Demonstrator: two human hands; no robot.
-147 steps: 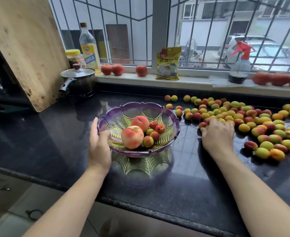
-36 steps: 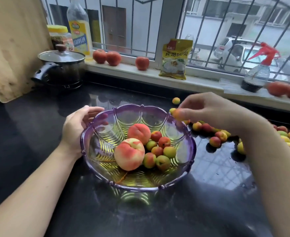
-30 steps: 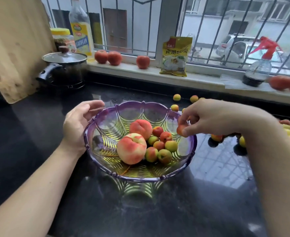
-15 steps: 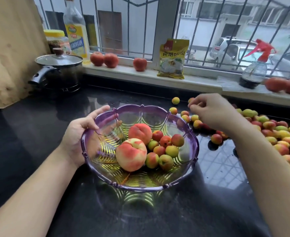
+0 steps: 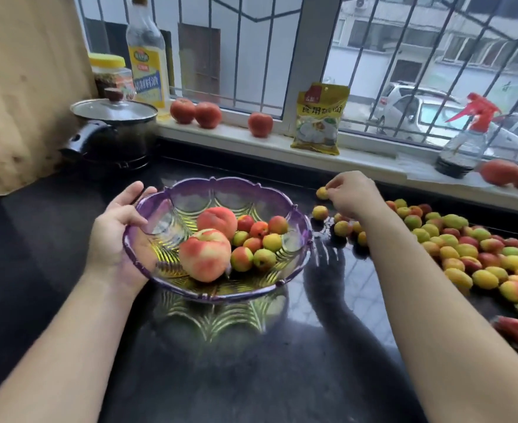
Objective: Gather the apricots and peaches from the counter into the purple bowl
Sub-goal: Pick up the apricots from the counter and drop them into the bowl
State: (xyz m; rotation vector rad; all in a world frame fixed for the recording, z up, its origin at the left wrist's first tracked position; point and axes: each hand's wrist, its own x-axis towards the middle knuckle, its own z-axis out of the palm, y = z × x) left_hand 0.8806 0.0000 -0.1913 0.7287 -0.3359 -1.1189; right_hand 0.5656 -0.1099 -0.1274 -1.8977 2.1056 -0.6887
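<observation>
The clear purple bowl [image 5: 297, 218] stands on the black counter and holds two peaches [image 5: 205, 254] and several apricots [image 5: 263, 239]. My left hand [image 5: 120, 233] grips the bowl's left rim, thumb inside. My right hand [image 5: 353, 195] reaches past the bowl toward the back of the counter, and its fingertips pinch a yellow apricot [image 5: 321, 193] that lies there. A wide scatter of apricots [image 5: 465, 248] covers the counter to the right, partly hidden by my right forearm.
A lidded black pot [image 5: 114, 129] and a wooden board [image 5: 22, 87] stand at the back left. On the windowsill are red fruits [image 5: 196, 111], a yellow packet [image 5: 318, 117], an oil bottle [image 5: 147, 56], a jar [image 5: 108, 71] and a spray bottle [image 5: 465, 141].
My right hand dropped an apricot into the bowl, then moved back right to the far counter and closed its fingertips on another. My left hand stayed on the rim.
</observation>
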